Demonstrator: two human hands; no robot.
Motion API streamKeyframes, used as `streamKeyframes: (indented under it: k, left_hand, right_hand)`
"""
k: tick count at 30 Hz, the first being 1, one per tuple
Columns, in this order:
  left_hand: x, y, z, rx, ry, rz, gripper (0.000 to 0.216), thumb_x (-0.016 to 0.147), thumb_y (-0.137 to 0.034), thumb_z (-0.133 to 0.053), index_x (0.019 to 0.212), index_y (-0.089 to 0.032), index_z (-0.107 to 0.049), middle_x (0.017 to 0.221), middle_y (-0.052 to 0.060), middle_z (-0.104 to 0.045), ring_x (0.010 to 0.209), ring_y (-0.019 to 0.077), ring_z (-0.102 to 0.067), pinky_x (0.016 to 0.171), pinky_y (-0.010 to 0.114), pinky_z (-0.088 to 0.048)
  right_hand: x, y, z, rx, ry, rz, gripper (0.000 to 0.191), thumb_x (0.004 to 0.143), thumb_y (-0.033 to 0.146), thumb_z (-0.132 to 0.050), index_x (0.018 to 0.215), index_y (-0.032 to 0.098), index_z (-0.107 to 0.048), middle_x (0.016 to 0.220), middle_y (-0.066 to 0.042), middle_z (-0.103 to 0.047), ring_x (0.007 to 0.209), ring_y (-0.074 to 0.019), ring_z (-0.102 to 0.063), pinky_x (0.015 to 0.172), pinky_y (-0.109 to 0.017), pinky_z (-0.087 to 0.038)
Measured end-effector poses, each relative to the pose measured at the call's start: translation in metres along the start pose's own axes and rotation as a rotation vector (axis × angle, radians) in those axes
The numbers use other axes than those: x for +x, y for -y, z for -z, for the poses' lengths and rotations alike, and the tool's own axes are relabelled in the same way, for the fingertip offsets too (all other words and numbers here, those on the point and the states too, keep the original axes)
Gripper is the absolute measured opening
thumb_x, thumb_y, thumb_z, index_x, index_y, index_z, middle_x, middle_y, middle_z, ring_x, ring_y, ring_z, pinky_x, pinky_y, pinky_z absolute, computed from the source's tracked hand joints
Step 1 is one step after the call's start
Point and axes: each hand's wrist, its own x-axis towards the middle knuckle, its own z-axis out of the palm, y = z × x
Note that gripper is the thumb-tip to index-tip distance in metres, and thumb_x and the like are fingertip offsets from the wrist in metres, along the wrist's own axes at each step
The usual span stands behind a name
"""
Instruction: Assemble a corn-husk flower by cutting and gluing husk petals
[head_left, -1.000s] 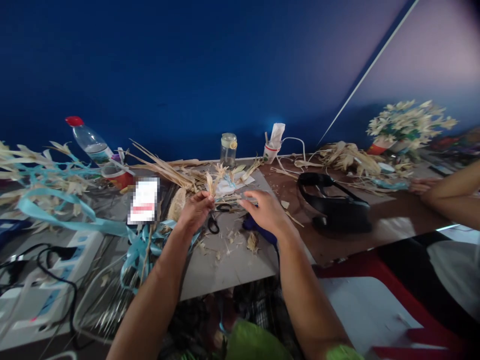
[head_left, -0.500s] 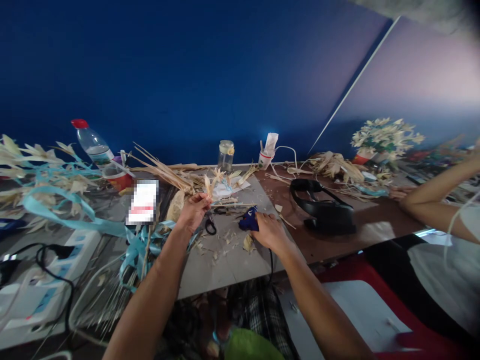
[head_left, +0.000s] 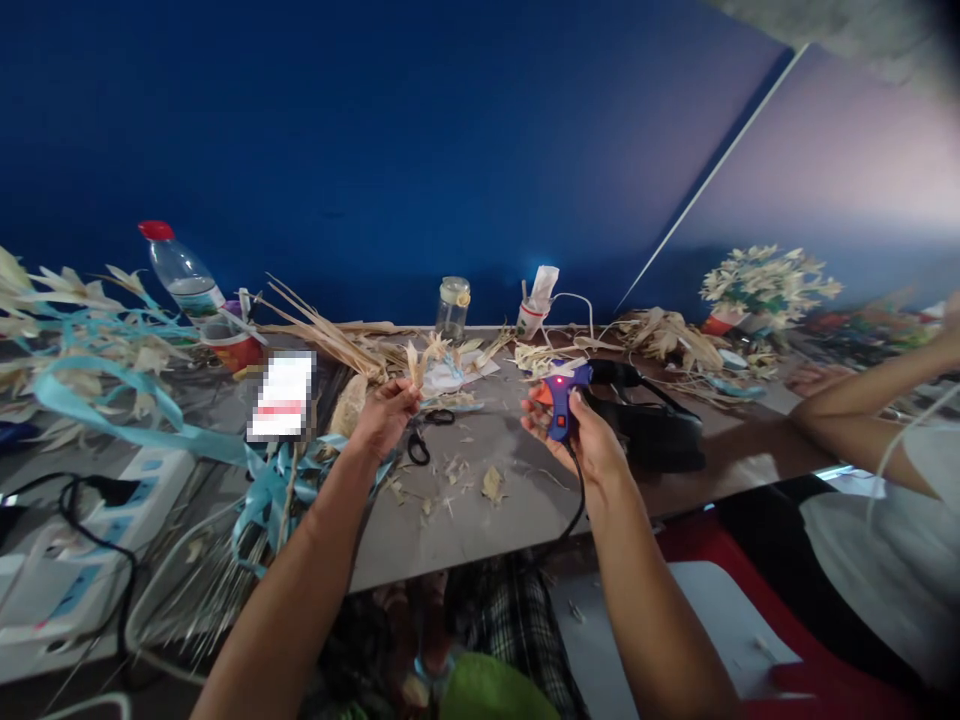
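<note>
My right hand (head_left: 589,440) is closed round a blue glue gun (head_left: 561,395) with a small red light lit, lifted above the table with its black cord hanging down over the edge. My left hand (head_left: 384,415) is closed on a dried straw flower (head_left: 417,365), pinching it at its base so the pale petals stick up. Black scissors (head_left: 420,440) lie on the grey board (head_left: 465,500) just right of that hand. Bits of cut straw litter the board between my two hands.
A glass jar (head_left: 453,305), paper cup (head_left: 534,312) and plastic bottle (head_left: 180,275) stand along the blue wall. Blue ribbon and straw stems (head_left: 112,400) pile up left, by a power strip (head_left: 105,560). A black headset (head_left: 645,420) lies right. Another person's arm (head_left: 862,410) rests on the table.
My right hand closed on the blue glue gun lying on the board and raised it off the table to the right. My left hand stayed holding the straw flower.
</note>
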Motion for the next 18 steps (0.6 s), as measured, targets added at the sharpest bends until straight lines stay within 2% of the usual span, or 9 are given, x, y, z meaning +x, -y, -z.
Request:
streamKeyframes:
  k: [2, 4, 7, 12, 15, 18]
  left_hand:
    - [0.000, 0.000, 0.001, 0.003, -0.019, 0.003, 0.025, 0.053, -0.022, -0.078, 0.065, -0.015, -0.058, 0.058, -0.002, -0.058, 0.051, 0.0068, -0.051, 0.052, 0.020, -0.040]
    - [0.001, 0.001, 0.003, 0.002, -0.031, 0.001, 0.025, 0.053, -0.022, -0.078, 0.065, -0.015, -0.058, 0.058, -0.002, -0.058, 0.052, 0.0070, -0.052, 0.053, 0.021, -0.040]
    - [0.001, 0.002, 0.004, -0.003, -0.018, -0.016, 0.024, 0.054, -0.023, -0.078, 0.064, -0.015, -0.058, 0.058, -0.002, -0.058, 0.053, 0.0069, -0.052, 0.054, 0.021, -0.039]
    - [0.004, 0.001, 0.007, 0.007, -0.055, -0.065, 0.021, 0.056, -0.022, -0.077, 0.065, -0.014, -0.060, 0.058, -0.002, -0.057, 0.052, 0.0061, -0.049, 0.053, 0.020, -0.037]
    - [0.006, -0.001, 0.009, 0.014, -0.131, -0.107, 0.021, 0.055, -0.022, -0.077, 0.065, -0.015, -0.060, 0.057, -0.003, -0.055, 0.051, 0.0060, -0.048, 0.050, 0.020, -0.035]
    - [0.006, -0.004, 0.009, 0.046, -0.169, -0.136, 0.021, 0.055, -0.023, -0.077, 0.064, -0.015, -0.060, 0.057, -0.003, -0.055, 0.051, 0.0061, -0.047, 0.049, 0.021, -0.033]
  right_hand:
    - [0.008, 0.005, -0.007, 0.121, 0.104, -0.086, 0.041, 0.075, 0.057, -0.053, 0.095, 0.021, -0.056, 0.098, -0.009, -0.061, 0.068, -0.0138, -0.056, 0.050, -0.025, -0.046]
    - [0.015, 0.006, -0.016, 0.197, 0.191, -0.133, 0.035, 0.071, 0.050, -0.060, 0.089, 0.020, -0.058, 0.098, -0.009, -0.061, 0.055, -0.0080, -0.047, 0.041, -0.019, -0.039]
    - [0.021, 0.004, -0.031, 0.231, 0.288, -0.160, 0.030, 0.065, 0.038, -0.067, 0.087, 0.018, -0.060, 0.100, -0.008, -0.062, 0.048, -0.0042, -0.035, 0.036, -0.016, -0.032]
    - [0.031, -0.001, -0.061, 0.193, 0.387, -0.164, 0.034, 0.065, 0.036, -0.069, 0.094, 0.018, -0.061, 0.101, -0.008, -0.063, 0.054, -0.0059, -0.043, 0.043, -0.018, -0.036]
    - [0.041, -0.010, -0.073, 0.130, 0.360, -0.076, 0.035, 0.067, 0.043, -0.067, 0.091, 0.018, -0.060, 0.091, -0.007, -0.064, 0.055, -0.0085, -0.047, 0.049, -0.023, -0.041]
    - [0.049, -0.022, -0.077, 0.008, 0.400, 0.001, 0.035, 0.071, 0.048, -0.063, 0.087, 0.017, -0.061, 0.084, -0.005, -0.063, 0.056, -0.0090, -0.048, 0.052, -0.024, -0.041]
